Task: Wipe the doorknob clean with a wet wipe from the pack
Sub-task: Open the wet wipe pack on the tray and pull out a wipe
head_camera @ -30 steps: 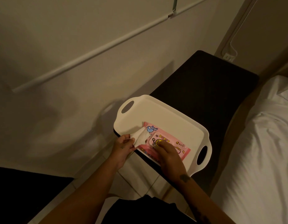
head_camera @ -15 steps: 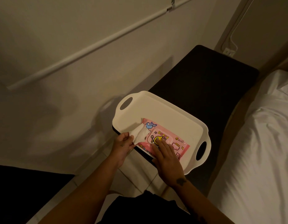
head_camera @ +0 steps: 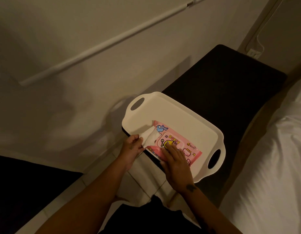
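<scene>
A pink pack of wet wipes (head_camera: 187,146) lies in a white tray (head_camera: 173,115) with two handle cut-outs, on a dark bench. My left hand (head_camera: 132,149) pinches a white wet wipe (head_camera: 149,135) at the pack's left end. My right hand (head_camera: 175,159) lies flat with straight fingers on the pack's lid, pressing it down. No doorknob is in view.
The dark bench (head_camera: 230,85) runs along a pale wall with a white rail (head_camera: 102,44). A bed with white sheets (head_camera: 273,166) is at the right. A wall socket (head_camera: 252,52) with a cable sits at the upper right. Tiled floor (head_camera: 146,183) is below the tray.
My right hand's fingers have flattened onto the pack's lid. My left hand keeps the wipe pinched beside the pack's left end. The view has shifted slightly.
</scene>
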